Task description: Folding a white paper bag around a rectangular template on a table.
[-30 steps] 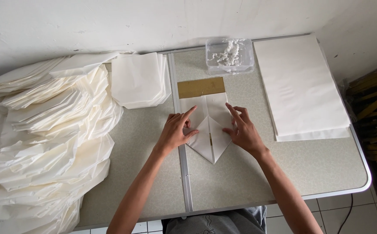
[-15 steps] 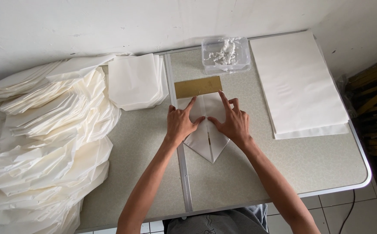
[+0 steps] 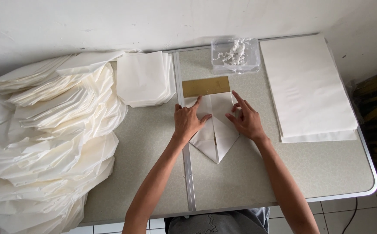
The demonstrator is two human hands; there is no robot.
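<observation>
A white sheet of paper (image 3: 216,141), folded into a downward point, lies in the middle of the grey table (image 3: 318,173). My left hand (image 3: 189,121) rests flat on its left flap, fingers spread. On the right flap lies my right hand (image 3: 245,119), index finger stretched toward the top edge. A flat gold-coloured rectangular strip (image 3: 206,86) lies just above the paper, touching its upper edge.
A clear plastic box (image 3: 235,55) with white bits sits at the back. A stack of flat white sheets (image 3: 305,86) lies on the right. Folded white papers (image 3: 145,78) sit back left, and a large heap of folded paper pieces (image 3: 45,143) fills the left side.
Both hands pressed together at the fold's centre half a second ago; now they have spread apart slightly onto the left and right flaps. The camera view shifted a little.
</observation>
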